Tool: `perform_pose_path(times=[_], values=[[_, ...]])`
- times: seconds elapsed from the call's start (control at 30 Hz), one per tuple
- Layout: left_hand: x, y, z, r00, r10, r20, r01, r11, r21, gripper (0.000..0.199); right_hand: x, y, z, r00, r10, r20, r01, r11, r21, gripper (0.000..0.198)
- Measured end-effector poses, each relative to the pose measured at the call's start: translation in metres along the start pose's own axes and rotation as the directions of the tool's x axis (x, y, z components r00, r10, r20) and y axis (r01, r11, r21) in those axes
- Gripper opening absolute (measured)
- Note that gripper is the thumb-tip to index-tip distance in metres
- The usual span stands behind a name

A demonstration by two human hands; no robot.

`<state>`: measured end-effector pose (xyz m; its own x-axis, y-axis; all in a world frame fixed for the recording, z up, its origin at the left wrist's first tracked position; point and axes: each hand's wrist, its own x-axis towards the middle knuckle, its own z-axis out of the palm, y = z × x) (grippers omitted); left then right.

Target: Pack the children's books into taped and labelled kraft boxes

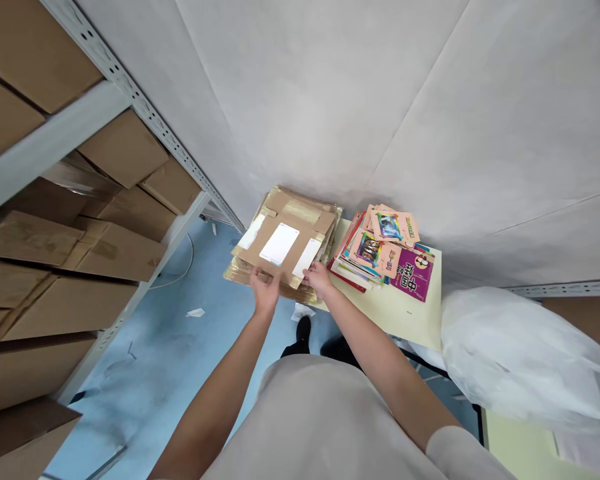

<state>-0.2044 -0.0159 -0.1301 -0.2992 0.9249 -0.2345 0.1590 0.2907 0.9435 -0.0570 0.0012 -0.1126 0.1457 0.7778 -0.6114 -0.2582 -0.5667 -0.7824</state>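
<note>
A flattened cardboard box (pixel 300 212) with white labels (pixel 279 244) lies on top of a stack of similar taped cardboard pieces (pixel 237 270). My left hand (pixel 266 291) grips its near edge, the thumb toward the top face and the other fingers partly hidden. At the near right corner, my right hand (pixel 320 279) is closed on the same cardboard, its fingertips by the end of a white label (pixel 307 257). Just right of the stack, books and booklets (pixel 375 248) are piled, with a purple book (pixel 414 275) at the near side.
The pale yellow table (pixel 420 323) stands against a grey wall (pixel 320 100). Shelving with cardboard boxes (pixel 85 250) rises on the left. A large white plastic bag (pixel 525 353) bulges on the right. Paper scraps (pixel 195 313) lie on the blue floor (pixel 165 347).
</note>
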Motion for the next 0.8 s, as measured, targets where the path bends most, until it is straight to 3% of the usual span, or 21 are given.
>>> perform_pose_path(times=[0.07, 0.13, 0.27, 0.33, 0.4, 0.47, 0.57, 0.7, 0.8], values=[[0.005, 0.004, -0.007, 0.984, -0.140, -0.106, 0.116, 0.973, -0.201, 0.062, -0.013, 0.003, -0.002, 0.999, -0.002, 0.042, 0.001, 1.000, 0.025, 0.017], [0.009, 0.006, -0.017, 0.954, -0.266, -0.138, 0.206, 0.917, -0.343, 0.048, -0.028, 0.008, -0.005, 0.998, 0.003, 0.070, -0.006, 0.999, 0.050, 0.018], [0.008, 0.001, -0.039, 0.930, -0.330, -0.164, 0.252, 0.894, -0.370, 0.028, -0.048, 0.016, -0.012, 0.991, 0.043, 0.124, -0.036, 0.998, -0.059, 0.020], [0.005, -0.001, -0.050, 0.937, -0.283, -0.207, 0.204, 0.921, -0.333, 0.028, -0.054, 0.013, -0.019, 0.993, 0.003, 0.122, 0.027, 0.971, -0.239, 0.018], [0.003, 0.000, -0.063, 0.936, -0.206, -0.285, 0.105, 0.937, -0.333, 0.030, -0.059, 0.007, -0.029, 0.985, -0.153, 0.080, 0.173, 0.892, -0.419, 0.013], [0.003, 0.007, -0.079, 0.914, -0.102, -0.392, -0.041, 0.940, -0.340, 0.032, -0.064, -0.004, -0.040, 0.936, -0.348, 0.049, 0.321, 0.789, -0.525, 0.010], [0.004, 0.027, -0.108, 0.885, 0.060, -0.463, -0.222, 0.926, -0.304, 0.037, -0.076, -0.019, -0.055, 0.861, -0.504, 0.063, 0.447, 0.692, -0.566, 0.023], [-0.006, 0.062, -0.135, 0.923, 0.177, -0.340, -0.277, 0.921, -0.273, 0.035, -0.110, -0.031, -0.078, 0.736, -0.675, 0.046, 0.590, 0.607, -0.532, 0.042], [-0.028, 0.084, -0.128, 0.965, 0.216, -0.151, -0.250, 0.932, -0.262, 0.031, -0.153, -0.029, -0.112, 0.664, -0.747, -0.027, 0.650, 0.595, -0.473, 0.064]])
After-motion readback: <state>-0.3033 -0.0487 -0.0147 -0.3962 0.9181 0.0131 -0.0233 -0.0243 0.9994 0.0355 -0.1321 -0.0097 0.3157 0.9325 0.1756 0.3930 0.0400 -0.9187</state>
